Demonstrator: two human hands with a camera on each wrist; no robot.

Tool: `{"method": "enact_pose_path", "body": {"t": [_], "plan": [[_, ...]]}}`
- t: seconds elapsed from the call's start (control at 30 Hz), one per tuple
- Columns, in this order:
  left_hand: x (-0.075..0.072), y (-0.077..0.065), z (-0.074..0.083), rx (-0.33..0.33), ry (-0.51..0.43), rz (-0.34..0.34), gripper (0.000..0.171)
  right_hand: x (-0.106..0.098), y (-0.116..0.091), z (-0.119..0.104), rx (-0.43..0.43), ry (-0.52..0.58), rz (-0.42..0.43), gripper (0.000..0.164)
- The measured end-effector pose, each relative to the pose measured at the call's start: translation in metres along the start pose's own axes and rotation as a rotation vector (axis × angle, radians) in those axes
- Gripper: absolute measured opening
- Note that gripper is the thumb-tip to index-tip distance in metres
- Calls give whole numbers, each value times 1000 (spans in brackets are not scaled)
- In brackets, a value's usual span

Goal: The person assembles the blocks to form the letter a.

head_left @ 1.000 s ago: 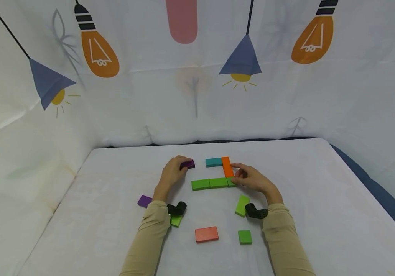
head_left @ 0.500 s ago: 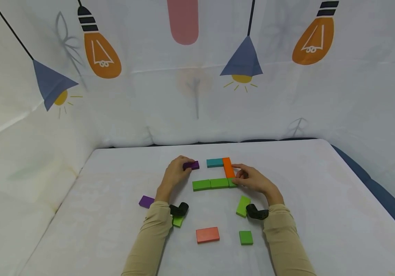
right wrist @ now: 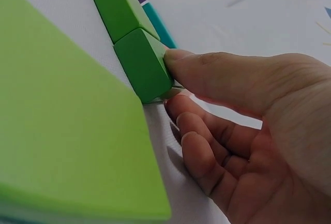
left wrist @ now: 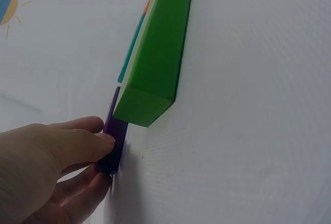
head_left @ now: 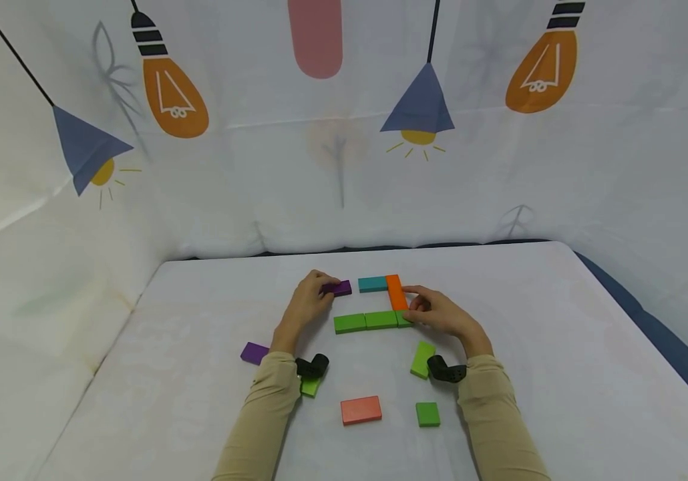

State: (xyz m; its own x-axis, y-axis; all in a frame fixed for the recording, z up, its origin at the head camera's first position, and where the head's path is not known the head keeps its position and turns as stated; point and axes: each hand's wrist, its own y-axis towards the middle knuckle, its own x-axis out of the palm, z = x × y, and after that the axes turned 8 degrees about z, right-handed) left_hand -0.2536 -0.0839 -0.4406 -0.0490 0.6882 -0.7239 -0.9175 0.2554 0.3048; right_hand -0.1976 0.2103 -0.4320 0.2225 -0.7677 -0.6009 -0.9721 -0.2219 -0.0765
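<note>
My left hand (head_left: 310,297) pinches a purple block (head_left: 340,288) by its left end, thumb on the near side. The block lies just left of a teal block (head_left: 373,284), with a narrow gap between them. An orange block (head_left: 397,292) meets the teal one at its right end and runs down to a row of green blocks (head_left: 350,324). My right hand (head_left: 440,311) rests at the right end: the thumb touches the small end green block (right wrist: 145,66), the index fingertip is right at the orange block's side, and the other fingers are loosely curled.
Loose on the white table (head_left: 560,347) lie a purple block (head_left: 254,353), a light green block (head_left: 422,359), a salmon block (head_left: 361,410) and a small green block (head_left: 427,414). Another light green block (head_left: 310,386) is partly hidden by the left wrist. A printed cloth (head_left: 230,167) hangs behind.
My left hand has slid the purple block to the right, narrowing the gap to the teal block. The right hand has stayed at the end of the green row.
</note>
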Motion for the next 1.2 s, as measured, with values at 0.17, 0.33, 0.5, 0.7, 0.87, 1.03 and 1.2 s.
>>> {"method": "enact_pose_path", "body": {"t": [0.17,0.33,0.5,0.7,0.87,1.03,1.2], "plan": [[1,0,2,-7,5,-3,28,0,0,-1,-8,-5,2,58],[1,1,2,-23,22,-14,29,2,1,-2,-17,-4,-3,58],[-1,0,2,-26,34,-11,29,4,1,-4,-17,-5,-4,58],[3,0,3,-27,21,-9,29,4,1,-5,-16,-7,-4,57],[7,1,4,-30,19,-8,29,3,0,-4,-9,-15,-3,58],[9,0,6,-15,-1,9,28,1,0,-4,2,-5,1,57],[11,-1,7,-8,-15,13,28,-1,-1,-4,14,4,-1,58]]}}
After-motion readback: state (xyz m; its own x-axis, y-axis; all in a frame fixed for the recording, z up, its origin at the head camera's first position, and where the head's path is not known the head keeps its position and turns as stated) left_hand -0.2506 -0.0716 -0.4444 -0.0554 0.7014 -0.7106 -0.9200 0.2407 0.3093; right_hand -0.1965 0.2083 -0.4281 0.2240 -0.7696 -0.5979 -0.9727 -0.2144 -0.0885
